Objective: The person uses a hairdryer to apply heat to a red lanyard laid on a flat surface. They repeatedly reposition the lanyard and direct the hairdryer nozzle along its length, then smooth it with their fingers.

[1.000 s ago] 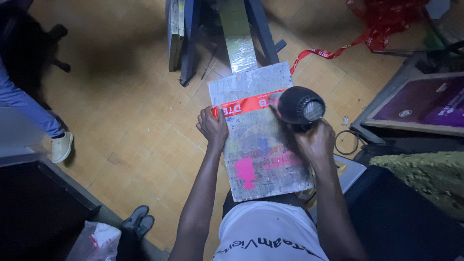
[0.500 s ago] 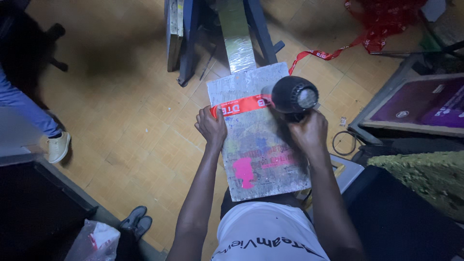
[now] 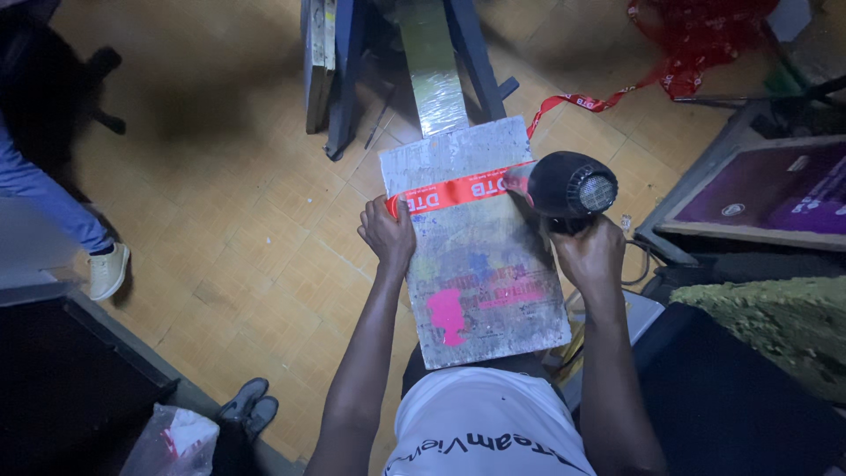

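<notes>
The left hand [image 3: 388, 234] pinches the red ribbon [image 3: 454, 191] flat across the paint-stained board [image 3: 480, 273] on the lap. The right hand [image 3: 589, 256] has its grip closed around a black hair dryer [image 3: 564, 185], aimed at the ribbon, so drying seems underway, not finished.

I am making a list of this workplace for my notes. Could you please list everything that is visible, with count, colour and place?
board: one, grey with pink and purple stains, on the person's lap
ribbon: one, red, across the board's far part, trailing toward the far right
hair dryer: one, black, over the board's right edge
frame: one, purple panel, on the floor at right
plastic bag: one, whitish, bottom left
dark shoes: one pair, beside the bag
another person's leg and pale shoe: far left
left hand: holding the board's left edge, on the ribbon end
right hand: gripping the hair dryer
</notes>
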